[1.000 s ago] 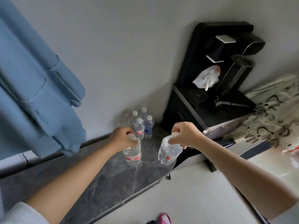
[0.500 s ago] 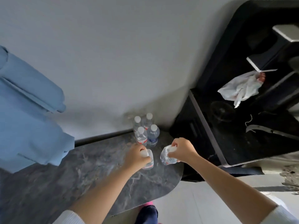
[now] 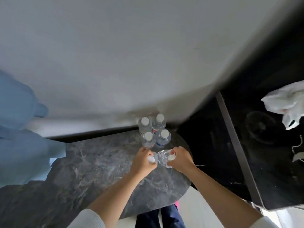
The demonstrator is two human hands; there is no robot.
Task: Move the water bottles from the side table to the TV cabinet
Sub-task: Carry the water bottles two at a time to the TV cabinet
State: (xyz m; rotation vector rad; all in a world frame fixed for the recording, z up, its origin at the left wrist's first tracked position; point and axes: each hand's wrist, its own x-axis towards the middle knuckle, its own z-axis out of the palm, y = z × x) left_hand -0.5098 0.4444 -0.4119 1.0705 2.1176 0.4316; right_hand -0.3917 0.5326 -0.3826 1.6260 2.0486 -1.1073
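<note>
Both hands, left hand [image 3: 142, 162] and right hand [image 3: 180, 159], grip a bottle each, now lowered onto desk [image 3: 92, 163] just beside four standing bottles [image 3: 153, 131]; release likely next.

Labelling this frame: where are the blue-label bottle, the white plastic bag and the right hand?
blue-label bottle [image 3: 164, 133]: head view, on its white cap.
white plastic bag [image 3: 283, 102]: head view, on its crumpled middle.
right hand [image 3: 180, 159]: head view, on its back.

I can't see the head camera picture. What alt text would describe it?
Seen from above, a person's left hand and right hand each grip a water bottle by its top over a dark marble-patterned surface. Four more capped bottles stand clustered just beyond, against a white wall; a black cabinet sits to the right.
</note>
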